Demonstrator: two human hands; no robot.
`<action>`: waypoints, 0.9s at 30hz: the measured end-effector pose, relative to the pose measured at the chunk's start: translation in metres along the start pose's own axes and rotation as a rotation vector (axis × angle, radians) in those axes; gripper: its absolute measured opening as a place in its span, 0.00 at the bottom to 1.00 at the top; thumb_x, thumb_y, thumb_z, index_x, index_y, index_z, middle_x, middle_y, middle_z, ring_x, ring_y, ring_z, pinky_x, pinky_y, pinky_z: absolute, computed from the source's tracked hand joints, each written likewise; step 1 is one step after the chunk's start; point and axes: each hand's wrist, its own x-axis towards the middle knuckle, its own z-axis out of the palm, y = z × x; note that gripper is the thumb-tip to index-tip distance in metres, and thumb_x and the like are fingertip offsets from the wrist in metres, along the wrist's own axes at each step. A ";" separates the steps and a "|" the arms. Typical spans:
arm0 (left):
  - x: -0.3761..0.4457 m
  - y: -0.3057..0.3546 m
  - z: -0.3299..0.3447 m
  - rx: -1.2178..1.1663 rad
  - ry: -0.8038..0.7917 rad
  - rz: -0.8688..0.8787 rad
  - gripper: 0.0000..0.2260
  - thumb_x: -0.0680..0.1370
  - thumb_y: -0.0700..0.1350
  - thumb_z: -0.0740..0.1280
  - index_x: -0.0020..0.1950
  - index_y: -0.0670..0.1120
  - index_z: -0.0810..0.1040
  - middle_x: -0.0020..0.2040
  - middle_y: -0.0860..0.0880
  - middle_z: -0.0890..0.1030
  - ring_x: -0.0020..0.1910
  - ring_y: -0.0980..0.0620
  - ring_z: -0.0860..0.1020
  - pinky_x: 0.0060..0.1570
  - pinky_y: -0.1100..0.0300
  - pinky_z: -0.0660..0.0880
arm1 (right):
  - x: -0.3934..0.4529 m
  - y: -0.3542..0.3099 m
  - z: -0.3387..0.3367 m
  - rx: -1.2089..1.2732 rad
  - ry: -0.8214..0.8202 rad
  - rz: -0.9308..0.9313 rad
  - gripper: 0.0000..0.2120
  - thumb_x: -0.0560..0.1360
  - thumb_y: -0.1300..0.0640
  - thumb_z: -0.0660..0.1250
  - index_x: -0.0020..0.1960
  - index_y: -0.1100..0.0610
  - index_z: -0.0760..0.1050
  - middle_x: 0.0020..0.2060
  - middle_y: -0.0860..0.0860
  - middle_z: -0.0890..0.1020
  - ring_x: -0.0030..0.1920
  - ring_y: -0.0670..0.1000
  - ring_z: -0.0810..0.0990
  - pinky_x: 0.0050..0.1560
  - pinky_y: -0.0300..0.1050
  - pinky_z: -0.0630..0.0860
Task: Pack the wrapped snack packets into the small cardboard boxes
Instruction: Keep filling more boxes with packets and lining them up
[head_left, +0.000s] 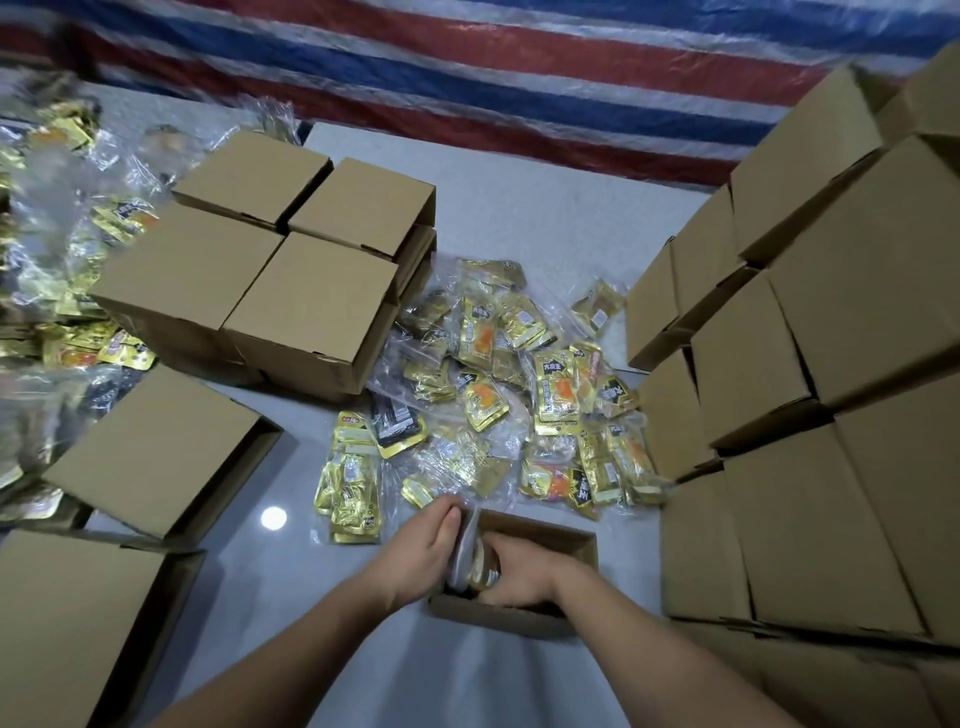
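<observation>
A small open cardboard box (561, 540) sits on the floor right in front of me. Both my hands are at its left end, on a clear-wrapped bundle of gold snack packets (475, 564) standing upright inside the box. My left hand (426, 545) lies against the bundle's outer side at the box wall, fingers curled over its top. My right hand (519, 577) is inside the box, its fingers curled round the bundle from the right. A loose heap of gold and black wrapped snack packets (519, 395) lies on the floor just beyond the box.
Closed small boxes stand in a block (270, 270) at the far left centre, and two more (150, 447) nearer on the left. A tall stack of boxes (810, 415) walls in the right side. More packets (67, 249) are piled at the far left. A striped tarp (493, 78) hangs behind.
</observation>
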 end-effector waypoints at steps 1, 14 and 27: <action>0.002 0.002 -0.001 0.033 -0.014 0.014 0.10 0.86 0.51 0.52 0.57 0.52 0.72 0.48 0.53 0.78 0.47 0.66 0.75 0.45 0.74 0.67 | -0.003 0.000 -0.003 0.039 -0.033 0.021 0.32 0.70 0.56 0.74 0.72 0.53 0.68 0.60 0.49 0.80 0.61 0.51 0.79 0.66 0.49 0.74; -0.007 0.008 0.016 0.115 -0.037 0.128 0.07 0.85 0.48 0.54 0.55 0.51 0.71 0.48 0.51 0.76 0.48 0.53 0.74 0.53 0.55 0.70 | -0.001 -0.029 0.022 0.065 0.057 0.039 0.14 0.79 0.62 0.60 0.60 0.64 0.78 0.55 0.60 0.82 0.55 0.56 0.80 0.48 0.43 0.73; -0.014 0.015 0.025 0.132 0.005 0.144 0.08 0.85 0.47 0.54 0.52 0.50 0.71 0.43 0.53 0.74 0.43 0.55 0.73 0.49 0.55 0.71 | -0.018 0.005 0.018 -0.012 -0.153 0.172 0.12 0.81 0.54 0.54 0.54 0.53 0.75 0.55 0.57 0.79 0.44 0.52 0.73 0.43 0.43 0.68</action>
